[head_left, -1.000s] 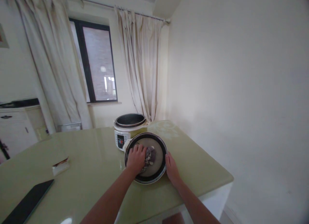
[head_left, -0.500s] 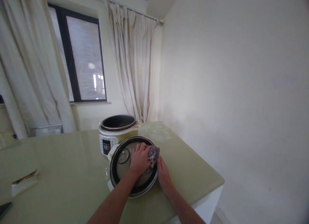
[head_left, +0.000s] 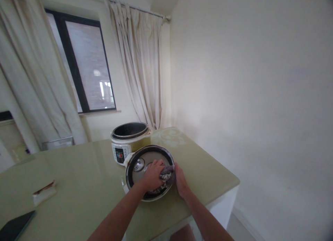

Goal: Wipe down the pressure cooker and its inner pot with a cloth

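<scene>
1. Left hand (head_left: 153, 174) with the cloth (head_left: 166, 177) has moved from the middle of the lid (head_left: 137, 161) to its near right rim.
2. Lid's centre knob (head_left: 138, 164), covered a second ago, now exposed.
3. Right hand (head_left: 180, 178) has kept contact with the rim.

Soft daylight from window (head_left: 85, 67), glossy table (head_left: 85, 178) glare, wide-angle edge bending, corners dim, slightly soft, maybe motion blur.
</scene>
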### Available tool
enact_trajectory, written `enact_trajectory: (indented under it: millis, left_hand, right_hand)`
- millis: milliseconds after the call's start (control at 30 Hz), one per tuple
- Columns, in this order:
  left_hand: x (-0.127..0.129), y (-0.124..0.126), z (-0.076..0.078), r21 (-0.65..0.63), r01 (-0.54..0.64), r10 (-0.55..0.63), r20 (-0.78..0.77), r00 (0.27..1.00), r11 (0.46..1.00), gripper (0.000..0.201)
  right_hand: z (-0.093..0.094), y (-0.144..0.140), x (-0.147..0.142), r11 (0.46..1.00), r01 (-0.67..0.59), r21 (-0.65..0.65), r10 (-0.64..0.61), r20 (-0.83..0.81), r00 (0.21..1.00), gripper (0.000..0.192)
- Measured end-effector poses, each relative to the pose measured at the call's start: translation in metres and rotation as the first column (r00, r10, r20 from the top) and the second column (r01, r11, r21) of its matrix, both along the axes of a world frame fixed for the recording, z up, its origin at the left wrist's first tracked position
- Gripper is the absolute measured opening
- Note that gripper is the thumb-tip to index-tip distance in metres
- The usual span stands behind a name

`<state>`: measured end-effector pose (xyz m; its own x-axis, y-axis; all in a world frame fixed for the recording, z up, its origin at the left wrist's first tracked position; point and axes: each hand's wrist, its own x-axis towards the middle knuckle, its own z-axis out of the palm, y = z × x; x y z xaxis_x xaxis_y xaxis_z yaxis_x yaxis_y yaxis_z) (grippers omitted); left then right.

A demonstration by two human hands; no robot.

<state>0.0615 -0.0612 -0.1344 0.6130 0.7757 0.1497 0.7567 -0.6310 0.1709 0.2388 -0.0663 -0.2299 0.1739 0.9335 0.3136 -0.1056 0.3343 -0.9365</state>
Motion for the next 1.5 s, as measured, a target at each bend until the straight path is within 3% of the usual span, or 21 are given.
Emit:
enact_trajectory:
  millis: [167, 367, 467, 567, 733, 900, 1000, 1100, 1200, 1267, 1400, 1500]
  left_hand:
    - [-0.024, -0.012, -0.001, 0.029, 0.124, -0.12, -0.124, 0.985, 0.992, 0.037]
    - [-0.067, -0.023, 0.004, 0.009, 0.244, -0.235, -0.24, 0.942, 0.97, 0.039]
    - [-0.075, -0.028, 0.007, 0.008, 0.255, -0.244, -0.254, 0.936, 0.967, 0.041]
    - [-0.065, -0.034, 0.006, 0.024, 0.172, -0.163, -0.219, 0.962, 0.985, 0.047]
    - [-0.02, -0.044, -0.005, 0.089, -0.136, 0.139, -0.032, 0.99, 0.987, 0.051]
    - [0.027, -0.042, -0.01, 0.106, -0.376, 0.347, 0.223, 0.911, 0.92, 0.044]
    - [0.04, -0.037, -0.01, 0.079, -0.483, 0.431, 0.344, 0.834, 0.872, 0.043]
    - [0.031, -0.033, -0.01, 0.028, -0.42, 0.378, 0.389, 0.84, 0.907, 0.056]
    - [0.009, -0.03, -0.01, -0.006, -0.155, 0.147, 0.371, 0.917, 0.988, 0.075]
    - [-0.002, -0.028, -0.009, -0.017, -0.052, 0.054, 0.332, 0.942, 0.999, 0.074]
    - [0.006, -0.026, -0.007, 0.027, -0.178, 0.165, 0.265, 0.95, 0.984, 0.051]
    - [0.024, -0.024, -0.006, 0.106, -0.296, 0.262, 0.259, 0.93, 0.949, 0.048]
  right_hand:
    - [0.007, 0.001, -0.005, 0.998, -0.061, 0.02, 0.057, 0.137, 0.989, 0.04]
    - [0.001, 0.006, -0.008, 1.0, -0.02, 0.02, 0.016, 0.191, 0.981, 0.042]
    - [0.002, 0.004, -0.011, 0.999, -0.019, 0.038, 0.012, 0.194, 0.981, 0.045]
    - [0.008, -0.002, -0.015, 0.999, 0.004, 0.049, -0.014, 0.209, 0.978, 0.048]
    - [0.014, -0.008, -0.018, 0.997, -0.027, 0.066, 0.014, 0.186, 0.982, 0.058]
    - [0.008, -0.006, -0.015, 0.993, -0.057, 0.102, 0.045, 0.118, 0.992, 0.075]
    - [0.006, -0.006, -0.013, 0.992, -0.075, 0.101, 0.064, 0.109, 0.992, 0.076]
    - [0.009, -0.008, -0.011, 0.99, -0.109, 0.085, 0.103, 0.082, 0.991, 0.079]
    - [0.011, -0.009, -0.011, 0.994, -0.091, 0.059, 0.089, 0.043, 0.995, 0.079]
    - [0.011, -0.009, -0.012, 0.996, -0.076, 0.044, 0.075, 0.028, 0.997, 0.079]
    - [0.009, -0.009, -0.013, 0.996, -0.076, 0.046, 0.075, 0.028, 0.997, 0.083]
    - [0.009, -0.007, -0.013, 0.994, -0.094, 0.049, 0.092, 0.049, 0.995, 0.088]
